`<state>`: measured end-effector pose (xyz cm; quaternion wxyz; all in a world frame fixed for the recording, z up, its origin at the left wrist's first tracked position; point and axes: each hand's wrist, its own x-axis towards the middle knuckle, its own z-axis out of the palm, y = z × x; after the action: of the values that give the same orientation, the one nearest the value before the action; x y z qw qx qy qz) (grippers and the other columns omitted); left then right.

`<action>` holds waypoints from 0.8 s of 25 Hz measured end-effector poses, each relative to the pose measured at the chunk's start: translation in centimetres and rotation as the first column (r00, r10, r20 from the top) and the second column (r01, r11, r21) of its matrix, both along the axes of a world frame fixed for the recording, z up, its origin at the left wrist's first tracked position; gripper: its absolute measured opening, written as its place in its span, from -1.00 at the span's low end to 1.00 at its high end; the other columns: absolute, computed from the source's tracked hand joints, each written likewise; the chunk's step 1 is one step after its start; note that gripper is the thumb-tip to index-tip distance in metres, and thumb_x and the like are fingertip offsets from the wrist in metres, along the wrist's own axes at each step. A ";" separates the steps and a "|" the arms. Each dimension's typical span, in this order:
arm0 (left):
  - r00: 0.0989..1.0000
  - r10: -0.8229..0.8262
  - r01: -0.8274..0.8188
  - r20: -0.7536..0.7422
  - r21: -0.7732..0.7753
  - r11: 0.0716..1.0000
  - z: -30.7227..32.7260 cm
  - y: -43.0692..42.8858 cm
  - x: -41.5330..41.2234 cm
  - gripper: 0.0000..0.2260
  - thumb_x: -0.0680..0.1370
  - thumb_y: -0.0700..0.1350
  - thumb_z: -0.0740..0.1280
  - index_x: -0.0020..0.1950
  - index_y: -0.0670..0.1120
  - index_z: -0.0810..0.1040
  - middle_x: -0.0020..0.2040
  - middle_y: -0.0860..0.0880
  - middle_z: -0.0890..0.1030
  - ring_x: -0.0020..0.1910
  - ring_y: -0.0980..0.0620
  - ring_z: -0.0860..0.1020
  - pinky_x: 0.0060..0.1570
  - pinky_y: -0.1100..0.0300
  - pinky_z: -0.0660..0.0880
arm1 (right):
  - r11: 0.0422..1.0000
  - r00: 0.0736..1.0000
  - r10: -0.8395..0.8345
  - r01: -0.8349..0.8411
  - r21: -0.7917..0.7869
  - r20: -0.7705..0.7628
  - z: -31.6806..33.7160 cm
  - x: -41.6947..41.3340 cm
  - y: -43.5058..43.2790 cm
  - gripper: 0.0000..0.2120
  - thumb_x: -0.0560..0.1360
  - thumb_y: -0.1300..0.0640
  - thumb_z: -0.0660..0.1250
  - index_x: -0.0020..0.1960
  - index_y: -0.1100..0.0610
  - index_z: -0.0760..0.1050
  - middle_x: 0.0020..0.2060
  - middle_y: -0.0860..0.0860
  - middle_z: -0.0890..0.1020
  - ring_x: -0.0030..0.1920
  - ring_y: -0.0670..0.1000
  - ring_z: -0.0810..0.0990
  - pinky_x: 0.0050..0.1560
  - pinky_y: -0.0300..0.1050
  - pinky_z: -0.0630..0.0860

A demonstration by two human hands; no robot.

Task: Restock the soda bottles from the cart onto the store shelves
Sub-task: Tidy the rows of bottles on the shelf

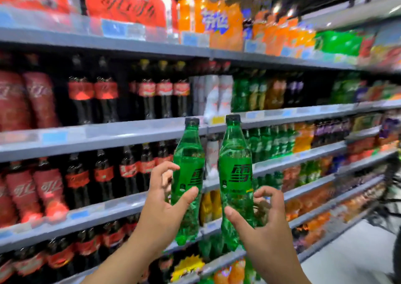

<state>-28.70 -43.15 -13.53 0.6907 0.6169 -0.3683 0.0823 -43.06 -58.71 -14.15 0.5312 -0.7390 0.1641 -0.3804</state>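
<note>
Step in hand, as judged: carrying stock to the shelves, with placement not yet made. The left hand (pixel 165 199) grips a green bottle (pixel 188 181) around its lower half, thumb across the front below the label, fingers wrapped behind. The right hand (pixel 258 223) grips a second green bottle (pixel 235 179) in the same manner, thumb on the near side low down, fingers curled round the far side. Both bottles are upright, caps on, held side by side but apart, in front of the shelving and clear of every shelf edge. Both forearms rise from the bottom of the view, wrists bent slightly inward. The cart is not in view. Matching green bottles (pixel 269 145) stand in a row on a shelf just right of the held pair, beside orange and dark drinks; that row is the likely destination. The next move calls for shifting both hands to the right and forward, clearing the shelf lip (pixel 293 157), and setting each bottle down upright. Much of the shelving is blurred, so open gaps in that row cannot be confirmed.
</note>
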 end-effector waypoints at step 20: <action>0.974 -0.033 0.050 0.224 -0.067 0.996 10.0 -31.5 10.8 -0.60 0.45 0.10 0.45 0.12 0.33 0.29 0.06 0.10 0.45 -0.04 0.16 0.50 0.01 0.32 0.42 | 0.997 0.989 -0.072 0.074 -0.008 0.128 8.5 5.3 -31.4 -0.53 0.38 -0.08 0.58 -0.02 -0.12 0.27 -0.01 0.28 0.56 -0.17 0.24 0.50 -0.16 0.01 0.45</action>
<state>-17.92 -74.60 -3.55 0.6685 0.5704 -0.4530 0.1498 -37.80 -90.14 -5.65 0.5216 -0.7100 0.1541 -0.4473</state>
